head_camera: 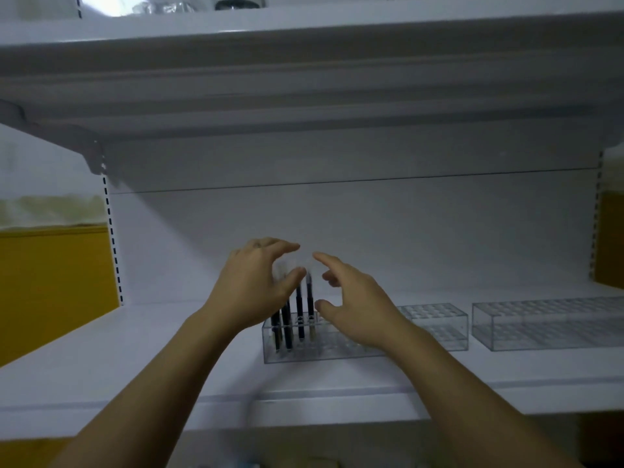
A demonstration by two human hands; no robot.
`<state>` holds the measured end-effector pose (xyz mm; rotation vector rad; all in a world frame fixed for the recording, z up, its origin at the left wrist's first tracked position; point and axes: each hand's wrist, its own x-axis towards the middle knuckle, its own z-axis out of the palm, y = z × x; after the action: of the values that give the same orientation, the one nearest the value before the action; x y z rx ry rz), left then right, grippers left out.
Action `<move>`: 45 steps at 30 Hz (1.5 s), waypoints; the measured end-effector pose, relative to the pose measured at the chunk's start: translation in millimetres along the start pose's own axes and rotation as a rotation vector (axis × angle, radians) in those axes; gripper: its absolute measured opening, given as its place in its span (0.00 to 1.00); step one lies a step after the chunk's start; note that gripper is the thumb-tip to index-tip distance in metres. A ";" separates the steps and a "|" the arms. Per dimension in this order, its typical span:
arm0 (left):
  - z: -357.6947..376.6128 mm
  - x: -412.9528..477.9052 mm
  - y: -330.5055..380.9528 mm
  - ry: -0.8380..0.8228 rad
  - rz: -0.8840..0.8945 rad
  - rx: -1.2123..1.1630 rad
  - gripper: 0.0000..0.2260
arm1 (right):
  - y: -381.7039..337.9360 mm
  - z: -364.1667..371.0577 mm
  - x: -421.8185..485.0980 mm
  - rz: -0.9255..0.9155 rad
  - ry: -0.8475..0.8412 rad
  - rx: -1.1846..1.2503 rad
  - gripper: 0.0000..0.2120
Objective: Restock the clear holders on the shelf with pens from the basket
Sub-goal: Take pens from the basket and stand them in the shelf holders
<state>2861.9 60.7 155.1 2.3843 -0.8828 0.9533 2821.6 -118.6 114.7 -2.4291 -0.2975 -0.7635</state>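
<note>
Far left of the holder, a yellow panel point(50, 285) shows past the slotted upright point(113, 244). The white shelf point(135, 359) runs the full width, with an upper shelf point(304, 82) overhead and a plain back panel point(371, 224) behind.

Your left hand point(255, 288) is above the holder's left end, arm coming up from below left. Its fingers are curved and reach toward the right, and the thumb point(299, 274) is just beside the pen tops. The patch between thumb and fingers is blurred, so I cannot tell whether it pinches a pen or holds nothing.

The pens point(299, 312) are four dark ones, upright, all in the left end of the holder point(320, 352). The two leftmost are partly hidden behind your left hand. The holder is clear and sits on the shelf near the front edge. The rest of its slots look unfilled as far as they show.

Your right hand point(358, 309) is over the holder's right part, just right of the pens. Its fingers point(322, 258) are spread, relaxed and apart from the pens, holding nothing. It covers the holder's right end.

Right of the holder is a second holder point(439, 319), clear, partly hidden by your right wrist, no pens visible. Further right, a little apart, is a third holder point(547, 324), longer, clear, no pens visible.
</note>
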 end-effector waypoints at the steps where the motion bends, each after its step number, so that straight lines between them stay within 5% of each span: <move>1: -1.5 -5.0 3.2 0.011 0.025 0.030 0.21 | -1.4 -3.9 -5.0 -0.005 0.005 -0.036 0.32; 8: 16.7 -62.0 33.3 0.020 0.176 0.211 0.21 | -3.0 -20.2 -67.1 -0.056 0.033 -0.396 0.27; 21: 99.2 -204.2 98.7 -0.111 0.293 -0.119 0.13 | 28.5 -7.3 -244.4 0.118 0.027 -0.540 0.22; 38: 278.4 -348.6 102.0 -1.103 0.031 -0.129 0.28 | 161.5 110.5 -389.4 0.630 -0.576 -0.399 0.28; 45: 316.2 -411.7 90.9 -1.332 -0.112 -0.272 0.17 | 197.1 155.3 -442.9 0.773 -0.828 -0.292 0.19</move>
<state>2711.2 -22.6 -343.1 2.5724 -1.1139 -0.9276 2604.4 -205.9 -337.3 -2.6914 0.4722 0.5825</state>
